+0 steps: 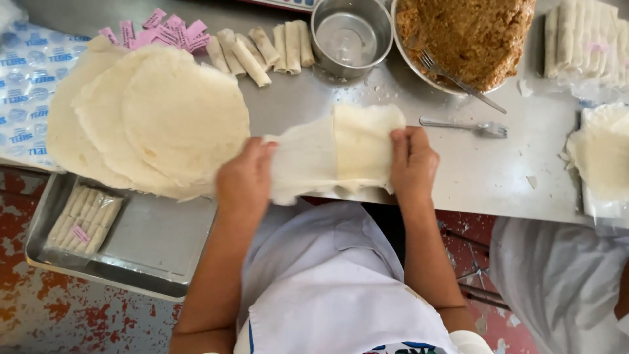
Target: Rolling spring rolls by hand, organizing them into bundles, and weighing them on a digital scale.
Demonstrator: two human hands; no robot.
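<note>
Steel desk (485, 174), red-stained floor beneath.

Item in hand: one thin, pale wrapper sheet (334, 154), stretched flat above the near edge of the desk, partly folded over itself at its 1 o'clock corner. Left hand (244, 178) pinches its 9 o'clock edge; right hand (413, 160) pinches its 3 o'clock edge. Both grips clenched on the sheet, which is not yet filled or rolled.

At 9 o'clock of the sheet: stack of round wrappers (151, 118), still plentiful.
At 11 o'clock: finished rolls (262, 49), a short row, beside pink paper tags (160, 29).
At 12 o'clock: small metal pot (350, 36).
At 1 o'clock: bowl of brown filling (468, 33), well stocked, with a fork (458, 82) resting in it; second fork (468, 126) on the desk.
At 2 o'clock: wrapped rolls (583, 39).
At 3 o'clock: more wrappers (599, 154).
At 8 o'clock: metal tray (151, 246) holding one packed bundle (82, 219).

Judged: some rolls made, much left.
</note>
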